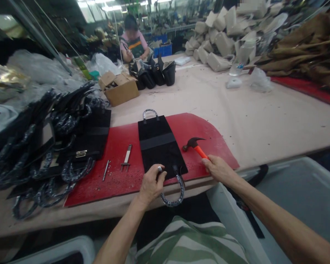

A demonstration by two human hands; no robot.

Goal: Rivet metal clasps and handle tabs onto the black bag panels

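Note:
On the red mat lies a flat black bag panel, with a plastic-wrapped handle at its far end and another curving over the table edge. My left hand rests on the panel's near end, its fingers closed in a pinch. A small silvery piece shows at those fingers; whether it is held or worn I cannot tell. Gripped in my right hand is a claw hammer with an orange handle, its head over the mat right of the panel. A two-pronged metal tool and a thin metal rod lie to the left.
Black bag parts with wrapped handles are heaped at left. Beyond are a cardboard box, black bags and a seated person. Beige bags and brown material pile up far right. A grey bin stands below the table edge.

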